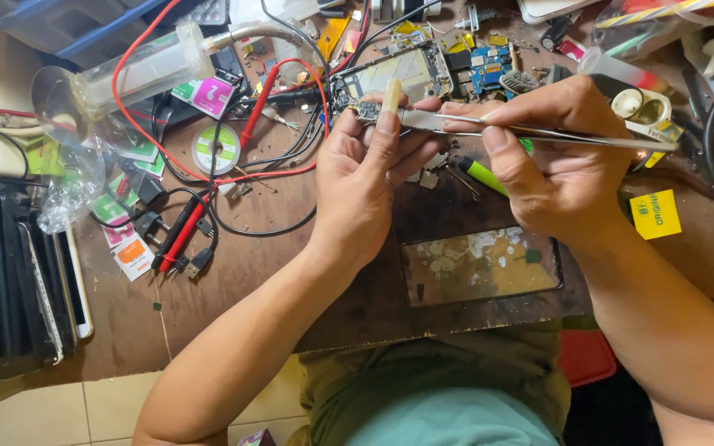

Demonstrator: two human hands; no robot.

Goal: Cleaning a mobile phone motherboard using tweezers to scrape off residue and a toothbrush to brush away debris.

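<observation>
My left hand (365,177) is raised over the brown workbench (274,272) and pinches a small dark circuit board piece (365,111) between its fingers, with a pale stick-like tip (391,93) rising beside the index finger. My right hand (551,157) grips metal tweezers (456,124), whose points reach left to the small board at my left fingertips. An opened phone frame with its boards exposed (406,73) lies just behind both hands. A detached phone glass panel (481,266) lies flat below my right hand.
Red and black probe leads (183,227) and cables (249,227) sprawl on the left. A solder wire spool (216,149), a clear syringe-shaped tube (126,78), a stack of phones (18,272) at the left edge, a green-handled tool (481,175) and a yellow sticker (656,214) surround the work spot.
</observation>
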